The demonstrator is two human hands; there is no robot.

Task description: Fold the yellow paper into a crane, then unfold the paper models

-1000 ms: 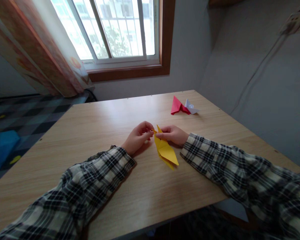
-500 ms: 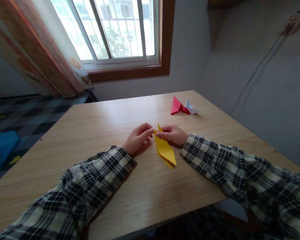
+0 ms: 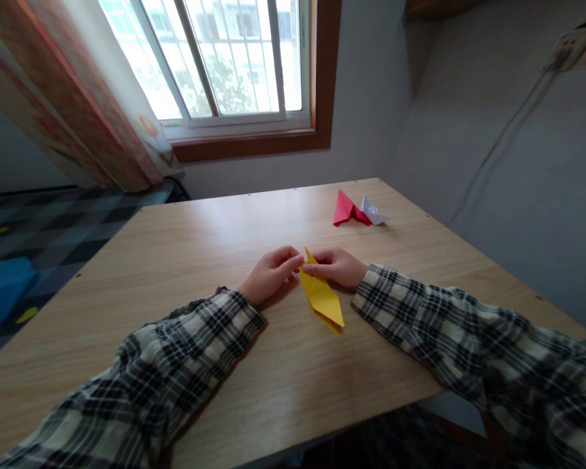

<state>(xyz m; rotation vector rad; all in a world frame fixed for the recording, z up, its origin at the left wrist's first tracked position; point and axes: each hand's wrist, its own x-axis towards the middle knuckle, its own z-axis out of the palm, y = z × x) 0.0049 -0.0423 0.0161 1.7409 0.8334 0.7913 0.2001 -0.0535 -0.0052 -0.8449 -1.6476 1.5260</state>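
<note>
A folded yellow origami paper (image 3: pixel 323 301) slants between my hands just above or on the wooden table (image 3: pixel 215 247); whether it touches the top I cannot tell. Its upper tip rises to a point and its lower end spreads into layered flaps. My right hand (image 3: pixel 339 267) pinches it near the upper end, thumb in front and fingers behind. At its upper left edge, my left hand (image 3: pixel 276 273) closes thumb and forefinger on the paper. The fold under these fingertips is hidden.
Towards the table's far right stand a red folded paper (image 3: pixel 346 210) and a white folded paper (image 3: pixel 374 212), touching or nearly so. A window (image 3: pixel 224 65) and curtain (image 3: pixel 97 104) are behind. Something blue (image 3: pixel 4 290) lies beyond the left edge. A cable (image 3: pixel 498 143) hangs along the right wall.
The yellow paper has tilted slightly, its upper tip shifting a little left and down. My left thumb and fingers have come closer together against its edge. My right hand keeps its pinch.
</note>
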